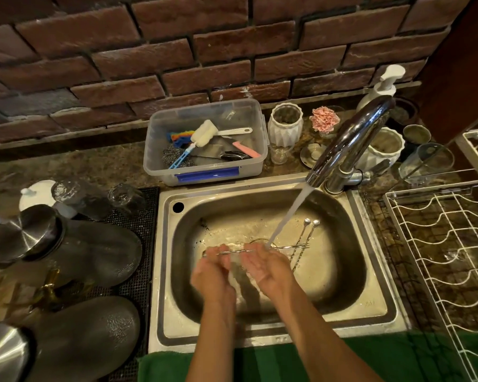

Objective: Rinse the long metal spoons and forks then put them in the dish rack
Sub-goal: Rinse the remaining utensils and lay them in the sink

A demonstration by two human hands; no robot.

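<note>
Both hands are over the steel sink (pixel 370 307), under the running water (pixel 290 216) from the tap (pixel 351 142). My left hand (pixel 214 271) and my right hand (pixel 268 267) together hold a long thin metal utensil (pixel 233 252) that lies crosswise, its fork end (pixel 301 246) sticking out to the right. Two long metal spoons (pixel 304 238) lie on the sink floor to the right of my hands, bowls pointing away. The white wire dish rack (pixel 436 244) stands on the counter right of the sink.
A clear plastic tub (pixel 204 166) of brushes and scourers sits behind the sink. White vases, glasses and a soap pump stand near the tap. Glasses, dark plates and metal lids crowd the black mat (pixel 146 244) on the left. A green towel (pixel 370 359) covers the front edge.
</note>
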